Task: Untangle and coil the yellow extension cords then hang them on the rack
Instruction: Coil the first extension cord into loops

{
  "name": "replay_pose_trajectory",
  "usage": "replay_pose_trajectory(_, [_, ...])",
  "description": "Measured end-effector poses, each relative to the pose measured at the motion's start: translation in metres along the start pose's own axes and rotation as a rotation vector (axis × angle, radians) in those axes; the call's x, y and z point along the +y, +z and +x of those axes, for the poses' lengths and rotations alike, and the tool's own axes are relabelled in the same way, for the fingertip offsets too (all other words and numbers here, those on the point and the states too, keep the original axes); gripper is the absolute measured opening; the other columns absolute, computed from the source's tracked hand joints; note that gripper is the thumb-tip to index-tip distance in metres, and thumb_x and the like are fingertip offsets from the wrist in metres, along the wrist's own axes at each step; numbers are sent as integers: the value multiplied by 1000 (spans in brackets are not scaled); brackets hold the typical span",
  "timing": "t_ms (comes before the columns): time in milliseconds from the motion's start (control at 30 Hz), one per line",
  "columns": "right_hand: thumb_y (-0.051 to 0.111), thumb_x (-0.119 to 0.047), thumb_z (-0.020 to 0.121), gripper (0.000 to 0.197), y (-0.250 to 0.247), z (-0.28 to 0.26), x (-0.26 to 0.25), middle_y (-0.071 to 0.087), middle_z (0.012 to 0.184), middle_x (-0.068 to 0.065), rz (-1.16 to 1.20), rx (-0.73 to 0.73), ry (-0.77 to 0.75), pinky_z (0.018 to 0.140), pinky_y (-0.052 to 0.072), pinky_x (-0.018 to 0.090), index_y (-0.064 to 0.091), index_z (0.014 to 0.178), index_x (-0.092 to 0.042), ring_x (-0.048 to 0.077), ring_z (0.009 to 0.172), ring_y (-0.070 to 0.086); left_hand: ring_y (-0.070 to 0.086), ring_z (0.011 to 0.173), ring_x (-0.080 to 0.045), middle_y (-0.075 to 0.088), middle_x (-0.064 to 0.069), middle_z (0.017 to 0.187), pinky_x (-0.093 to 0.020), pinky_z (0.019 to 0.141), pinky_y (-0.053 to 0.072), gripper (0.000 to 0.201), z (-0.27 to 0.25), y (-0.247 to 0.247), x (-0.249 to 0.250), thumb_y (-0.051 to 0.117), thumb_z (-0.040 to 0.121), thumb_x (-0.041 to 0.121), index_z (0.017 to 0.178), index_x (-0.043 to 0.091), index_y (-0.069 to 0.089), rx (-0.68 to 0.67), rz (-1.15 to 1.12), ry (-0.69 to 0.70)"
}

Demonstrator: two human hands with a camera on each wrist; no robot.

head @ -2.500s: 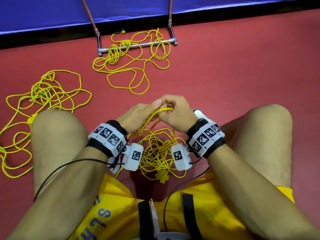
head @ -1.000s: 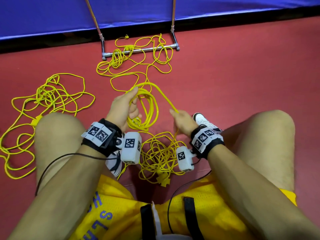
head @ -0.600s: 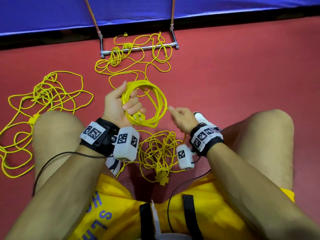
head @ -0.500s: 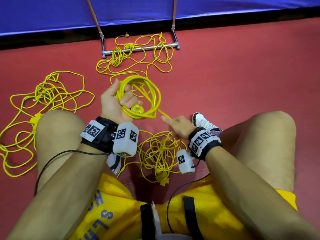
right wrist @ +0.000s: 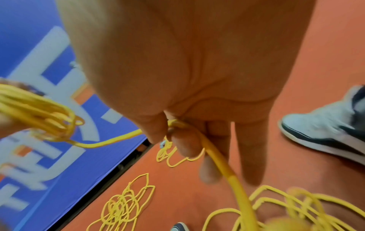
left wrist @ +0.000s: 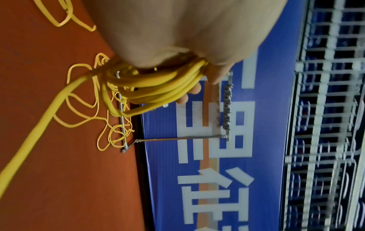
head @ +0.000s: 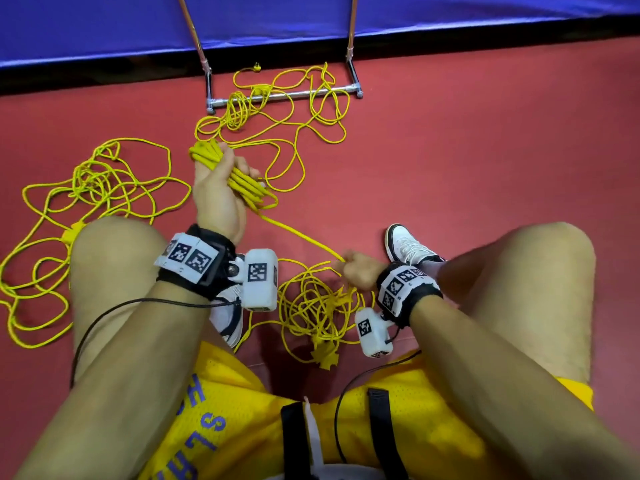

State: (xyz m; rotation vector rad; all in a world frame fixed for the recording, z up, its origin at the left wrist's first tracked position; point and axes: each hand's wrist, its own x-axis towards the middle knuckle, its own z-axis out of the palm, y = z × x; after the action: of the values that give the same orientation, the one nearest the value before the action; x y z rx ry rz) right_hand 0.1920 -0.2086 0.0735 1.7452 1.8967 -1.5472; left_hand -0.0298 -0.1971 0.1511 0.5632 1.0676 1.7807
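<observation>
The coil (head: 239,183), several loops of yellow cord, sat bunched in my left hand (head: 218,195), fingers wrapped round it, out past my left knee (head: 114,244). From the coil one strand (head: 298,233) ran taut back to my right hand (head: 356,275), which pinched it between thumb and fingers, the other fingers hanging loosely. Below that hand the rest lay in a tangle (head: 318,306) between my feet. Beyond the coil a second cord (head: 277,116) sprawled over the foot bar of the rack (head: 284,95); left of the coil lay a third (head: 97,188). The cord looked light, limp and smooth-jacketed, likely to slide and to snag on its own loops, so I judged it best gripped across all turns at once.
</observation>
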Motion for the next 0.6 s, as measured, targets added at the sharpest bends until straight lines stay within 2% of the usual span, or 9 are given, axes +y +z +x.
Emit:
replay_pose_trajectory(67, [41,-25,106,24,-1,-12,-12,63,105,13,-26,32,-111,87,46,38,53,119,-10,30,97,62,56,58,-17,55,5,64,-33,55,50,15,2,-4,-6,49,100,10,107,21,41,33,227,88])
replay_pose_trajectory(100, [42,-20,105,21,1,-17,-16,62,108,17,-46,53,-193,93,46,42,53,120,-9,32,100,60,56,59,-19,57,4,66,-37,58,52,21,2,-5,-8,53,97,13,109,24,39,35,371,132])
replay_pose_trajectory(200, [48,-16,101,13,4,-29,-25,67,93,17,-112,71,-416,84,49,46,59,108,-13,34,87,62,53,80,-23,57,-8,87,-51,89,48,35,-1,-7,-14,57,89,22,116,14,37,-79,866,220])
replay_pose_trajectory(300, [53,-13,91,15,2,-35,-32,64,74,7,-143,119,-580,69,48,35,67,95,-17,28,70,57,53,102,-26,55,-16,110,-42,104,37,48,-10,-7,-26,58,97,12,132,-7,30,-300,1124,170])
replay_pose_trajectory(367, [53,-12,82,17,-2,-37,-36,61,68,2,-123,273,-699,65,43,32,69,86,-15,22,64,51,50,122,-32,53,-20,125,-38,108,31,51,-16,-4,-32,57,99,23,136,-2,32,-419,1237,76])
replay_pose_trajectory(400, [54,-10,78,17,-4,-37,-36,59,65,0,-77,379,-750,62,41,29,70,82,-14,18,61,49,53,116,-33,55,-17,116,-42,104,34,45,-21,-1,-35,54,98,36,127,5,40,-469,1259,30])
replay_pose_trajectory(433, [55,-7,74,17,-7,-38,-37,58,63,-2,-18,475,-778,59,39,25,70,79,-14,13,57,46,57,99,-31,55,-10,99,-47,96,40,44,-26,3,-36,47,97,50,114,10,45,-513,1242,-14])
replay_pose_trajectory(500, [59,-1,67,16,-13,-40,-38,56,59,-2,74,610,-812,55,35,20,68,72,-13,12,52,43,50,67,-20,47,-4,77,-45,72,48,62,-40,11,-37,33,92,67,104,8,46,-596,1142,-135])
replay_pose_trajectory(600, [60,-2,59,18,-24,-37,-35,52,62,-7,87,704,-836,56,32,17,65,71,-14,-1,55,42,35,50,-16,38,3,61,-30,48,33,78,-57,18,-38,40,77,82,96,8,52,-754,1019,-298])
